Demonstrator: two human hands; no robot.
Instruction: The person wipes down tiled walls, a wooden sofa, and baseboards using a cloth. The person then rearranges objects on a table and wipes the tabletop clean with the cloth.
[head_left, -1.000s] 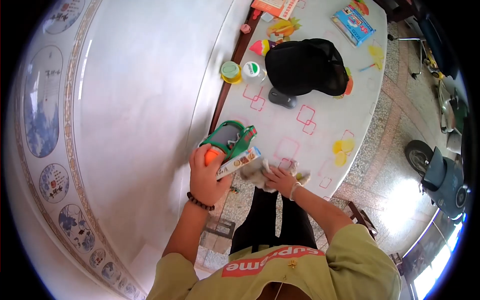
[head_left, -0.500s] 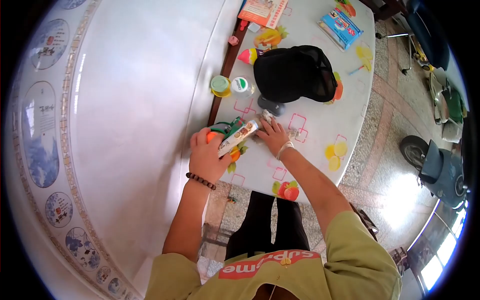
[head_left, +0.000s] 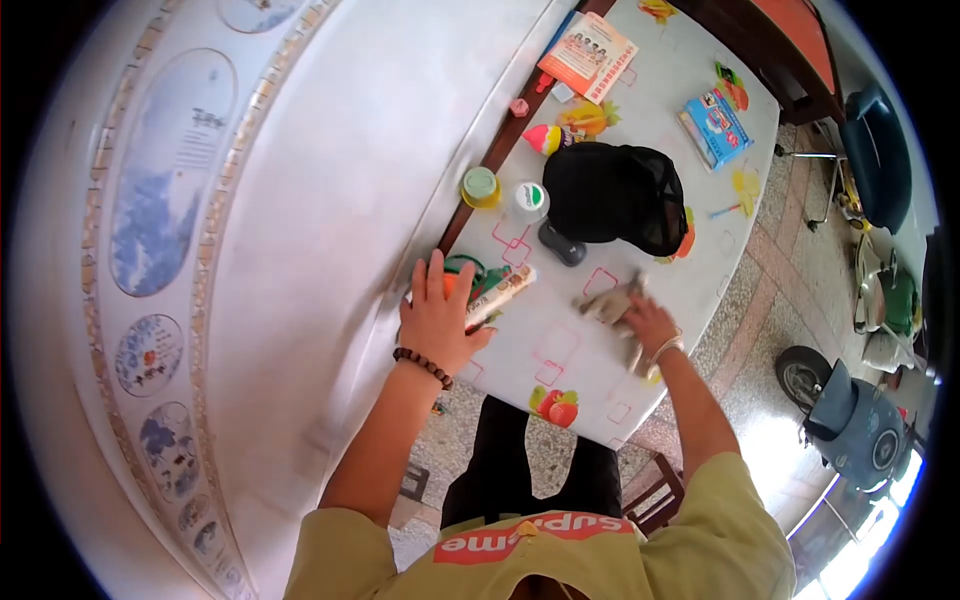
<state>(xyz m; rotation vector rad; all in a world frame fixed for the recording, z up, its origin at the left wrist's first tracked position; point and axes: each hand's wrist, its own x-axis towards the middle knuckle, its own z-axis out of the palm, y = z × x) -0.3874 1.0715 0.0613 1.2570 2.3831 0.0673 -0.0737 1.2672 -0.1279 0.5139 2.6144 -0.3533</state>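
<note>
My left hand (head_left: 440, 315) lies with fingers spread near the table's left edge, over a small cluster of items. An orange thing shows partly between its fingers, a green item (head_left: 462, 264) lies just beyond them, and a long white printed packet (head_left: 503, 293) slants beside them. My right hand (head_left: 652, 326) is closed on a crumpled beige-grey cloth (head_left: 607, 303), pressed on the tabletop near its right side. Part of the cloth shows below the palm as well. Ahead of both hands sits a dark computer mouse (head_left: 562, 244).
A black mesh cap (head_left: 615, 198) lies past the mouse. Left of it stand a clear jar with a white lid (head_left: 529, 199) and a green-lidded yellow container (head_left: 481, 187). A blue packet (head_left: 716, 128) and an orange leaflet (head_left: 588, 57) lie farther back. The wall borders the left edge.
My right hand has swept right across the table with the cloth, away from the white packet. My left hand has loosened and spread its fingers over the items. The camera view has shifted.
</note>
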